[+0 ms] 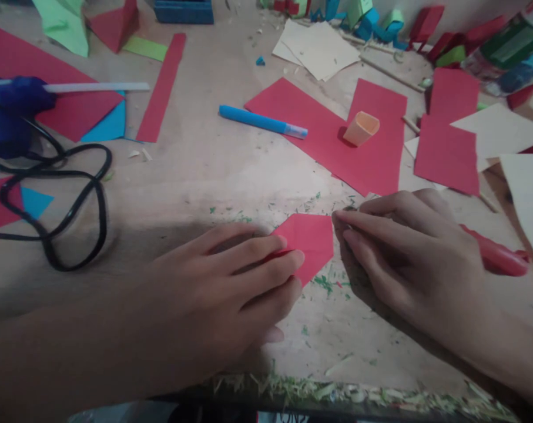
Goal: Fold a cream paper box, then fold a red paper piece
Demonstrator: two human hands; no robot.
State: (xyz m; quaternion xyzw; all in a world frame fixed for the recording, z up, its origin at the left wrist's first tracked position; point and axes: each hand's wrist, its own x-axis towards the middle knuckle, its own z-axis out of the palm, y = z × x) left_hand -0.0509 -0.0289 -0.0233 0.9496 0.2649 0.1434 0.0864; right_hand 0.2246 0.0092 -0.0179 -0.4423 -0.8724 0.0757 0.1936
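Observation:
A small red paper piece [312, 244] with angled corners lies on the wooden table under the fingertips of my left hand [231, 288]. Those fingers are stretched out and press it down, covering its left side; a crease line runs across it. Just past its right edge is my right hand [407, 252], with thumb and fingers pinched together at the paper's upper right corner. A red handle [499, 252] sticks out behind this hand, apparently of a slim tool held in it. The tool's working end is hidden by the fingers.
A blue marker [261, 120] and a tan paper tube [362, 128] rest on red paper [328, 141]. At left are a blue glue gun [14, 108] and its looped black cord [103, 217]. Paper scraps line the front edge; a bottle [508, 53] stands back right.

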